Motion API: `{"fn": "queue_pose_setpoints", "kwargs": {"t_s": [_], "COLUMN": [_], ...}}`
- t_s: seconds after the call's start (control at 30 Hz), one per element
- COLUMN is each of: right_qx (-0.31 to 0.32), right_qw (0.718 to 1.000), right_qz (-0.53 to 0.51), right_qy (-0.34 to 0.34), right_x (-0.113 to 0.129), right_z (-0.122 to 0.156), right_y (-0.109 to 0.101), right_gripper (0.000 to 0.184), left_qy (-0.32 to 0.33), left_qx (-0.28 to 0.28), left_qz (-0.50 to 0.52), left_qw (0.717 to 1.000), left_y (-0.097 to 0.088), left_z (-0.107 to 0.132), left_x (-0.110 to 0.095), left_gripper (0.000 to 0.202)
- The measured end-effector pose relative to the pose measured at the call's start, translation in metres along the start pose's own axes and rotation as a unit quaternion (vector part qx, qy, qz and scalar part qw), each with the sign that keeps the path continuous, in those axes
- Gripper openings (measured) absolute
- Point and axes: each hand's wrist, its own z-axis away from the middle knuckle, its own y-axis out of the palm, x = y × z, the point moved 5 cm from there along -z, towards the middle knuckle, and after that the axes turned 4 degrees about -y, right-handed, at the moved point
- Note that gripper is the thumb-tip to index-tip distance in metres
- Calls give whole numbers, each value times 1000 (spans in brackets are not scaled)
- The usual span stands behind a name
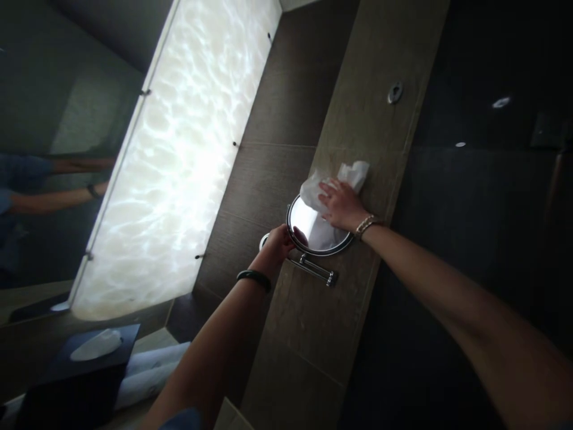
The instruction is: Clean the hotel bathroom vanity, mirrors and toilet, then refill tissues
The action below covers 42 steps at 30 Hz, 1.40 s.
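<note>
A round magnifying mirror (316, 230) with a chrome rim stands out from the tiled wall on a chrome arm (313, 269). My left hand (278, 243) grips the mirror's left edge; some of its fingers are hidden behind the rim. Over the upper right of the glass, my right hand (344, 206) presses a crumpled white tissue (354, 174) with its fingers bent over it. Part of the tissue spreads past the top of the mirror. The glass reflects bright light and a bit of my left fingers.
A lit white panel (179, 155) runs along the left, beside a large wall mirror (58, 131). Lower left, a dark tissue box (128, 337) stands near rolled white towels (154, 364). A small chrome fitting (394, 92) is on the wall above.
</note>
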Motion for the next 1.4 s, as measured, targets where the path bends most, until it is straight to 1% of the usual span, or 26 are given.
{"fn": "queue_pose_setpoints", "kwargs": {"t_s": [0.03, 0.1, 0.17, 0.2, 0.23, 0.3, 0.37, 0.43, 0.47, 0.53, 0.6, 0.63, 0.67, 0.7, 0.73, 0.77, 0.8, 0.83, 0.9, 0.93, 0.97, 1.03, 1.1, 1.17, 1.3, 1.4], "right_qx": [17, 50, 81, 88, 82, 36, -24, -51, -55, -51, -32, -16, 1, 14, 21, 28, 25, 8, -65, -110, -153, -202, -223, -236, -233, -233], "right_qw": [1000, 995, 978, 970, 968, 983, 996, 997, 997, 997, 997, 997, 996, 995, 994, 994, 994, 994, 991, 987, 980, 972, 970, 971, 972, 972], "right_qz": [-3, -41, -107, -135, -149, -128, -76, -49, -48, -53, -64, -73, -85, -96, -104, -108, -108, -106, -108, -110, -110, -97, -69, -41, 11, 32], "right_qy": [-13, -81, -163, -184, -185, -128, -40, 14, 28, 37, 22, 5, -11, -20, -18, -10, 1, 14, 35, 46, 58, 75, 64, 31, -14, -10], "right_x": [16, 53, 81, 85, 81, 52, 15, -5, -7, 3, 22, 32, 39, 42, 42, 39, 33, 26, 13, 9, 6, 5, 9, 14, 10, -1], "right_z": [2, 24, 62, 81, 97, 118, 126, 123, 118, 102, 82, 74, 68, 67, 69, 77, 88, 103, 134, 148, 159, 165, 152, 126, 74, 42], "right_y": [16, 42, 50, 46, 38, 17, 0, -4, -1, 11, 26, 33, 39, 43, 45, 44, 41, 33, 9, -6, -22, -49, -69, -81, -83, -82], "right_gripper": [38, 31, 27, 28, 30, 36, 41, 42, 43, 44, 43, 41, 38, 36, 34, 33, 34, 36, 48, 57, 66, 80, 82, 78, 62, 46], "left_qy": [-4, -8, -6, -7, -8, -13, -10, 9, 38, 146, 301, 358, 397, 436, 461, 479, 491, 496, 489, 484, 477, 451, 413, 370, 288, 264], "left_qx": [-2, 1, 6, 6, 4, -2, 3, 15, 25, 46, 60, 57, 60, 74, 87, 91, 75, 37, -66, -104, -120, -106, -91, -102, -145, -152], "left_qz": [8, 23, 36, 41, 45, 52, 63, 83, 93, 91, 6, -83, -189, -272, -336, -374, -389, -394, -396, -403, -416, -448, -470, -479, -473, -468], "left_qw": [1000, 1000, 999, 999, 999, 999, 998, 996, 995, 984, 952, 928, 896, 855, 817, 789, 775, 773, 774, 770, 765, 764, 775, 790, 820, 829], "left_y": [-1, -1, 1, 2, 3, 4, 3, -1, -3, -7, -5, -1, 6, 12, 16, 17, 13, 5, -16, -25, -30, -30, -25, -20, -16, -18], "left_z": [0, 0, -1, -1, -1, 2, 11, 32, 47, 85, 131, 153, 170, 185, 195, 201, 201, 196, 177, 164, 150, 119, 92, 71, 46, 38], "left_x": [0, 1, 2, 1, 1, -1, -5, -7, -6, -1, 12, 23, 36, 48, 58, 65, 67, 65, 59, 56, 55, 59, 67, 74, 83, 84], "left_gripper": [19, 20, 20, 20, 18, 14, 11, 8, 10, 29, 56, 64, 67, 68, 67, 65, 62, 57, 47, 41, 34, 25, 27, 29, 32, 27]}}
